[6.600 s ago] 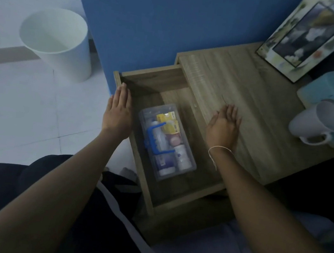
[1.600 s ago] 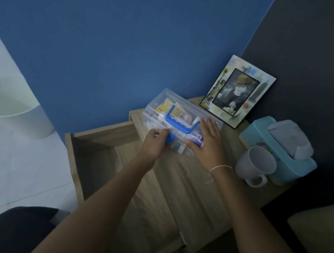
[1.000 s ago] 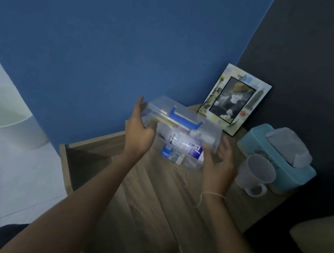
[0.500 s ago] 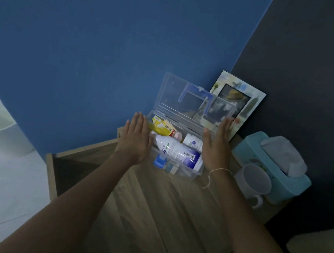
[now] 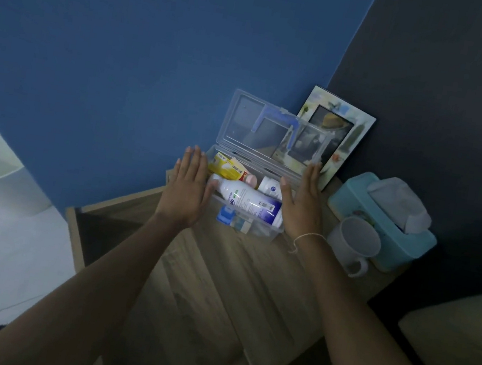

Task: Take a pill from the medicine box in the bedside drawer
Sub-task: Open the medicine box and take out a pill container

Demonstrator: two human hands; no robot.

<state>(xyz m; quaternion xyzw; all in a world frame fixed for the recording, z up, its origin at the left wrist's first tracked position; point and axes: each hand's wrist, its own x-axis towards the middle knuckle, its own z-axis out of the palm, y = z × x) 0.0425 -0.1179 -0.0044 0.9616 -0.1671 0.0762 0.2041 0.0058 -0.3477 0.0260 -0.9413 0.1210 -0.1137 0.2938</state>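
Since the earlier views, the medicine box [image 5: 246, 223] has left the drawer [image 5: 91, 232] and stands on the bedside table [image 5: 250, 277]; its clear lid [image 5: 260, 129], shut a moment ago, now stands raised on its rear hinge, resting against the picture frame [image 5: 337, 134]. My left hand [image 5: 185, 189] lies flat and open against the box's left end, fingers extended and together, gripping nothing. My right hand [image 5: 300, 203] is likewise open and flat against the right end, its fingertips reaching up to the lid's lower corner; it holds nothing. A thin string circles that wrist.

Inside the box, a white bottle [image 5: 246, 202] with a blue base lies on its side across the top of the contents. Behind it sit a yellow carton [image 5: 226, 167] and a smaller white bottle [image 5: 270, 186]; a blue-capped item [image 5: 225, 214] shows through the front wall. Which of these holds the pills I cannot tell.

I judge the box to be light, thin, rigid plastic, smooth enough to slide on the wood, so one hand should steady a wall while the other reaches in. The bottles look smooth, round and apt to roll; each is best taken around its middle between thumb and fingers. The carton is soft card and would dent if squeezed. A mug [image 5: 352, 242] and a tissue box [image 5: 384, 222] stand just beside my right wrist.
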